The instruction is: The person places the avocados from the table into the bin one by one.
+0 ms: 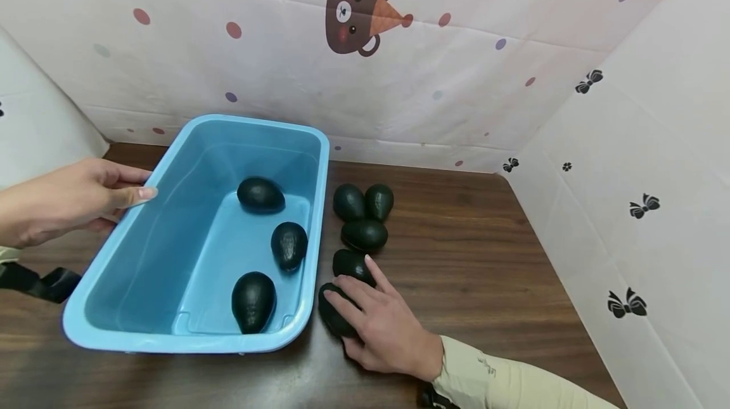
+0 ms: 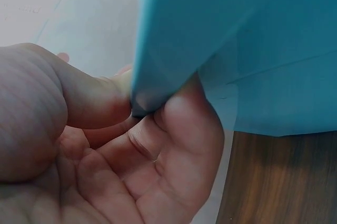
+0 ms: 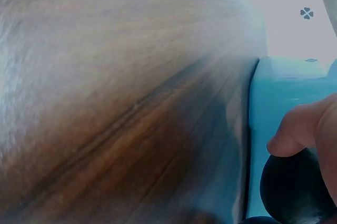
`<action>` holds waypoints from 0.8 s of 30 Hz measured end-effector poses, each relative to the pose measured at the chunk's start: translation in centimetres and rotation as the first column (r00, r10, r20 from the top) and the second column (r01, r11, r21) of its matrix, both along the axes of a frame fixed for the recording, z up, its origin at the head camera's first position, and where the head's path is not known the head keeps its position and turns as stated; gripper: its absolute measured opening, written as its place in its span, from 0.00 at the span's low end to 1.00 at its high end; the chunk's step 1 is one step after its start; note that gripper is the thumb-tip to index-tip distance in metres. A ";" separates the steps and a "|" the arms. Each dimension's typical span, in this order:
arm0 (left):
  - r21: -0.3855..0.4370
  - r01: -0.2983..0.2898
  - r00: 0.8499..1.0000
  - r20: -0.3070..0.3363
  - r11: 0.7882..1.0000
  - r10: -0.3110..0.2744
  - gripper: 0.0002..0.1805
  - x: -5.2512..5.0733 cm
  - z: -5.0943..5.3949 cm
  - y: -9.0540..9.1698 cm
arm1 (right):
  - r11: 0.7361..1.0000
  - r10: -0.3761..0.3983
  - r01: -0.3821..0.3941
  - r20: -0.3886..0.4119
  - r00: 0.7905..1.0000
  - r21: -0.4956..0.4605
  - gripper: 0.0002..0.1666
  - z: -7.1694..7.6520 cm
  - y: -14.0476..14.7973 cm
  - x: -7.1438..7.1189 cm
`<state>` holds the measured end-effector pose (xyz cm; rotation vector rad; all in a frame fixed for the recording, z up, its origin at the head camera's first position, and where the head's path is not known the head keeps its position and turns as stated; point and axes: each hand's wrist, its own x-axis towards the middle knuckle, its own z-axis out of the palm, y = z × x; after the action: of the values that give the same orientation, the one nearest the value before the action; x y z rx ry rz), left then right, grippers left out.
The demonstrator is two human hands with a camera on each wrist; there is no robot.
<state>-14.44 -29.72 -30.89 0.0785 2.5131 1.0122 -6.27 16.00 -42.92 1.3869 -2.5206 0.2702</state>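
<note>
My left hand (image 1: pixel 71 203) grips the left rim of a light blue plastic basin (image 1: pixel 196 118), thumb over the edge and fingers beneath, as the left wrist view also shows. Three dark green avocados lie apart inside it: an upper one (image 1: pixel 260 194), a middle one (image 1: pixel 289 246) and a lower one (image 1: pixel 253 302). Just right of the basin, my right hand (image 1: pixel 388 326) holds an avocado (image 1: pixel 332 314) on the table, its fingers curved over the top. In the right wrist view the thumb touches that avocado (image 3: pixel 295 187). Its fingertips also reach a neighbouring avocado (image 1: pixel 349 263).
Beyond the right hand, more avocados (image 1: pixel 365 235) sit in a cluster beside the basin. Everything stands on a brown wood-grain table (image 1: pixel 473 257). A white patterned sheet (image 1: pixel 433 92) rises at the back, with similar sheeting at both sides.
</note>
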 end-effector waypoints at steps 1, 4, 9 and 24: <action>0.001 0.001 1.000 0.000 1.000 -0.001 0.35 0.0 0.0 0.0 | 1.000 0.002 -0.002 -0.003 1.000 -0.010 0.43 0.1 0.0 0.0; 0.001 0.004 1.000 -0.001 1.000 -0.004 0.35 0.0 0.0 0.0 | 1.000 0.012 -0.012 -0.003 1.000 -0.028 0.42 0.6 0.1 0.0; -0.001 0.006 1.000 -0.004 1.000 -0.006 0.35 0.1 0.1 0.3 | 0.999 0.024 -0.023 0.019 1.000 -0.047 0.42 1.8 0.1 -0.4; 0.016 0.002 1.000 -0.004 1.000 -0.002 0.34 0.1 0.1 0.2 | 0.997 -0.005 0.005 0.008 1.000 -0.083 0.44 5.3 0.1 -0.6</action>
<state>-14.30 -29.53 -30.81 0.0884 2.5084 1.0321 -6.85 16.06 -37.60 1.3507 -2.4890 0.3760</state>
